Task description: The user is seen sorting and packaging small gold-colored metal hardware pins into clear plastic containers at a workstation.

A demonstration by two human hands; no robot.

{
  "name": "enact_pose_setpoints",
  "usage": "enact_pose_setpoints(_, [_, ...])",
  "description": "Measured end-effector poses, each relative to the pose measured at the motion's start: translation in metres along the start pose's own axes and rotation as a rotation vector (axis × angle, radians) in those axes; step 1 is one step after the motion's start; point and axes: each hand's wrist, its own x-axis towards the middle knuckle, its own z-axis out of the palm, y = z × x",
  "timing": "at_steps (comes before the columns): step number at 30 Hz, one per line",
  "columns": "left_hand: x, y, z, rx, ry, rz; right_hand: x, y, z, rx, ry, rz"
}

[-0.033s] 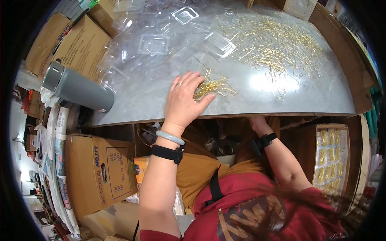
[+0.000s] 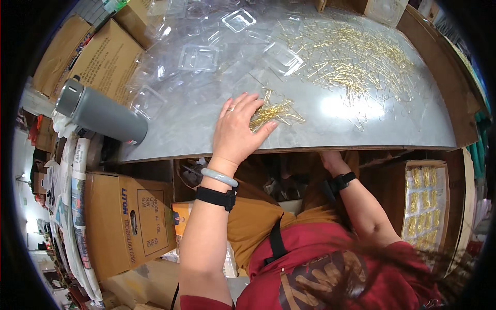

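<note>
My left hand (image 2: 237,124) lies on the grey table (image 2: 196,129) near its front edge, fingers stretched and thumb apart. Its palm side curves against a small pile of gold wire hooks (image 2: 279,112), touching it on the left. Under the table edge, only the wrist side of my right hand (image 2: 330,159) shows above my lap; its fingers are hidden. A larger heap of loose gold wire hooks (image 2: 356,59) spreads across the right and far right of the tabletop.
Clear plastic trays (image 2: 199,58) are scattered over the far left. A grey bottle (image 2: 103,113) leans by the left edge. Cardboard boxes (image 2: 129,222) stand at the left. Beside my right arm, an open box holds bundled gold hooks (image 2: 425,201) in rows.
</note>
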Motion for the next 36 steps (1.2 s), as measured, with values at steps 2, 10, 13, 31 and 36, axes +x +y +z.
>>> enact_pose_setpoints(2, [0.001,0.000,-0.001,0.001,0.004,0.012,-0.016,-0.015,0.018,-0.162,0.058,-0.054])
enact_pose_setpoints(10, [-0.003,0.003,-0.007,0.021,-0.090,-0.002,-0.128,-0.113,0.084,-1.004,-0.944,0.040])
enact_pose_setpoints(13, [-0.012,-0.003,-0.011,0.030,-0.125,-0.035,-0.164,-0.149,0.110,-0.790,-0.932,-0.393])
enact_pose_setpoints(31, [0.002,0.014,-0.019,0.062,-0.312,-0.005,-0.097,-0.201,0.141,-1.424,-0.301,-1.020])
enact_pose_setpoints(36, [-0.001,0.016,-0.018,0.045,-0.297,0.002,-0.095,-0.202,0.139,-1.372,-0.387,-1.025])
